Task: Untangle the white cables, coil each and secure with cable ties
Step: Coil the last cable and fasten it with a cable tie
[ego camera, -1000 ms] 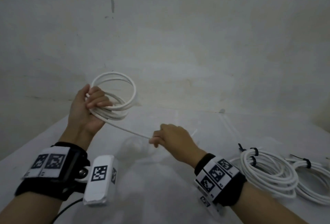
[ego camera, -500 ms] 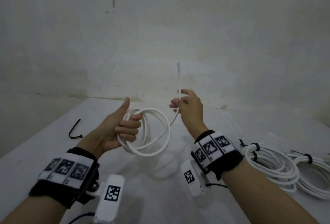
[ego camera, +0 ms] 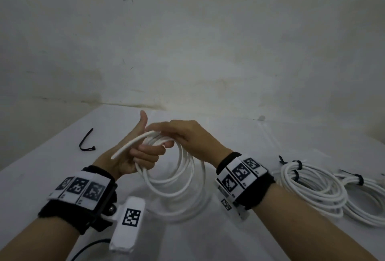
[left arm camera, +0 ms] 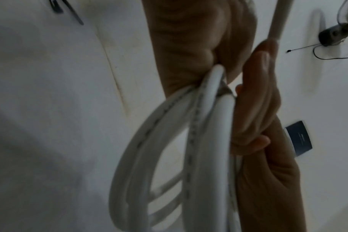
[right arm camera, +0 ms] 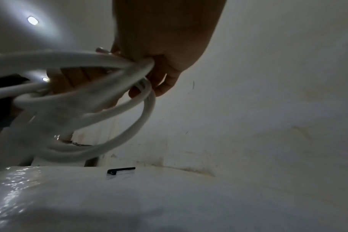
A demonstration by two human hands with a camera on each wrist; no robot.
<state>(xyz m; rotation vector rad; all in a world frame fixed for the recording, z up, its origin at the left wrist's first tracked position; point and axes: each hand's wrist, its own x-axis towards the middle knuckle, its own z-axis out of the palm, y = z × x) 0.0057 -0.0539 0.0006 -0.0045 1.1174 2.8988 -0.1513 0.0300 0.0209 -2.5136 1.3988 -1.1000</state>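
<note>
A white cable coil (ego camera: pixel 177 179) hangs above the white table (ego camera: pixel 41 173) between my two hands. My left hand (ego camera: pixel 141 152) grips the top of the coil with curled fingers, thumb pointing up. My right hand (ego camera: pixel 183 135) comes over from the right and holds the same top strands, fingers curled round them. The cable's free end (ego camera: pixel 129 146) sticks out to the left across my left palm. In the left wrist view the coil (left arm camera: pixel 199 149) runs through my fingers (left arm camera: pixel 256 94). In the right wrist view the loops (right arm camera: pixel 109 81) hang under my right hand (right arm camera: pixel 161 66).
A loose black cable tie (ego camera: pixel 86 141) lies on the table at the far left, also seen as the black tie (right arm camera: pixel 121 170) in the right wrist view. Two tied white coils (ego camera: pixel 312 187) (ego camera: pixel 366 200) lie at the right. The wall (ego camera: pixel 208 42) stands close behind.
My right hand has brought the free cable end down from above onto the coil's top in my left hand. Both hands now meet there, and the coil hangs lower.
</note>
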